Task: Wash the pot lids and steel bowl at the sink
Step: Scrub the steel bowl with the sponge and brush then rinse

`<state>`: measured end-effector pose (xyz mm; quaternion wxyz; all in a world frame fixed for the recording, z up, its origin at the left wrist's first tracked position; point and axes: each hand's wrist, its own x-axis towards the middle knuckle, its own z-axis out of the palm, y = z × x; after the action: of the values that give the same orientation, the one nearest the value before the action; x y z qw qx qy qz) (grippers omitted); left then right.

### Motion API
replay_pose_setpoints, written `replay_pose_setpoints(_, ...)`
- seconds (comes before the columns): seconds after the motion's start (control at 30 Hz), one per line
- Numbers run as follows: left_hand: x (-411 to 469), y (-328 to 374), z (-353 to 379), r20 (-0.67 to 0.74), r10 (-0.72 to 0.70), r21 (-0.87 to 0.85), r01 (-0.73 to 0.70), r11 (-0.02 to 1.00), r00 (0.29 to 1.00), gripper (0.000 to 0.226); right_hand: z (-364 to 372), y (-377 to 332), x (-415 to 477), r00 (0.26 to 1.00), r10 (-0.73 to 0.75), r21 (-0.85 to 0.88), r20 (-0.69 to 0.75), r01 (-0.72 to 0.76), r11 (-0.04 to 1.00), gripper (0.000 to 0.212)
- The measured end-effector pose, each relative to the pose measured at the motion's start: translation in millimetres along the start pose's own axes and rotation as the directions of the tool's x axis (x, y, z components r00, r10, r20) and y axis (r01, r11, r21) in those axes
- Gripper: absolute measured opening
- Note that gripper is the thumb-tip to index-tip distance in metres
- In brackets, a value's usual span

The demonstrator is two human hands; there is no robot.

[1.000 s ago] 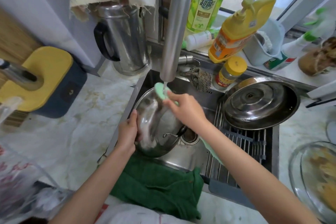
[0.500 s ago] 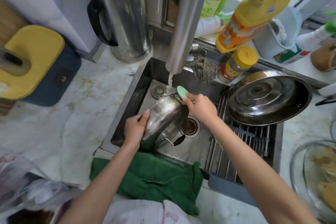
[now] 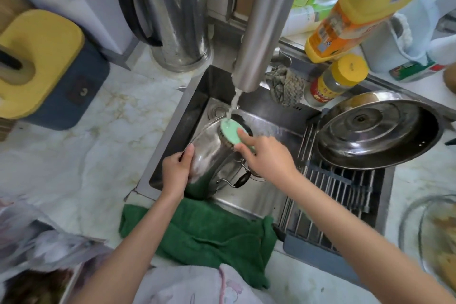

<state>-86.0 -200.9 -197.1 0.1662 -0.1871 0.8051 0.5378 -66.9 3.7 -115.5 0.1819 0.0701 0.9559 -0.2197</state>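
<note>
Gripping brush (image 3: 230,132), right hand (image 3: 269,158), forefinger extended

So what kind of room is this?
Probably a home kitchen: a steel sink with water running from the tap, a yellow detergent bottle on the ledge behind, and a green brush scrubbing a pot lid.

Left hand (image 3: 176,171) grips pot lid (image 3: 209,155); right hand (image 3: 267,158) presses green brush (image 3: 230,132) on it under water stream (image 3: 233,103).
</note>
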Motion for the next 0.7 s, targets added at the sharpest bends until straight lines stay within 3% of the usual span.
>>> replay_pose_setpoints(0.13, -7, 2, 2, 0.043, 0.064, 0.038, -0.065, 0.997, 0.997, 0.055, -39, 32, 31, 0.998, 0.046, -0.287, 0.031, -0.036, 0.957, 0.044)
replay_pose_setpoints(0.3, -4, -2, -2, 0.031, 0.050, 0.037, -0.051, 0.998, 0.998, 0.055, -54, 21, 13, 0.959, -0.218, -0.417, 0.179, 0.275, 0.866, 0.046)
replay_pose_setpoints(0.4, -3, -3, -3, 0.035, 0.047, 0.038, -0.048, 0.998, 0.998, 0.054, -55, 33, 26, 0.982, -0.134, -0.501, 0.134, 0.183, 0.846, 0.048)
replay_pose_setpoints(0.47, -4, -4, -4, 0.030, 0.046, 0.040, -0.047, 0.998, 0.998, 0.053, -56, 35, 26, 0.987, -0.105, -0.495, 0.125, 0.154, 0.855, 0.048)
replay_pose_setpoints(0.6, -2, -5, -8, 0.014, 0.029, 0.006, -0.029, 1.000, 0.999, 0.051, -44, 21, 13, 0.949, -0.275, -0.377, 0.152, 0.313, 0.872, 0.045)
replay_pose_setpoints(0.7, -4, -7, -6, 0.045, 0.050, 0.045, -0.052, 0.998, 0.998, 0.056, -51, 31, 28, 0.987, -0.142, -0.424, 0.076, 0.161, 0.891, 0.046)
